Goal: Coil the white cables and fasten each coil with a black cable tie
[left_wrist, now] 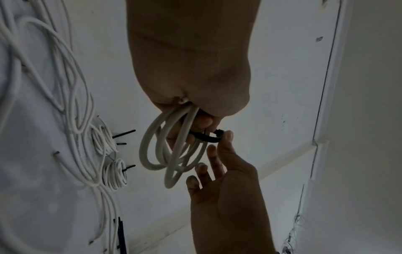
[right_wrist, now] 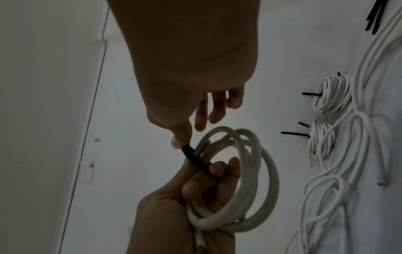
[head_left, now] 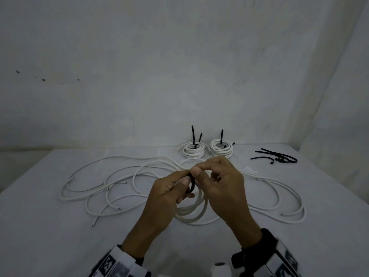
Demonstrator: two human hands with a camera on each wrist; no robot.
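Above the table's middle my left hand (head_left: 184,181) grips a small coil of white cable (head_left: 194,212), with the loops hanging below the fist. A black cable tie (head_left: 192,182) wraps round the coil's top and runs over my left fingers. My right hand (head_left: 199,171) pinches the tie's free end between thumb and forefinger, its other fingers spread loosely. The left wrist view shows the coil (left_wrist: 172,154) and the tie (left_wrist: 206,138) looped beside it. In the right wrist view the tie (right_wrist: 196,160) slants from my right thumb to the left fingers on the coil (right_wrist: 245,180).
Two tied coils (head_left: 194,151) (head_left: 221,149) stand at the table's far edge, black tie tails sticking up. Spare black ties (head_left: 277,156) lie far right. Loose white cables sprawl on the left (head_left: 103,188) and on the right (head_left: 283,198). A grey wall rises behind the table.
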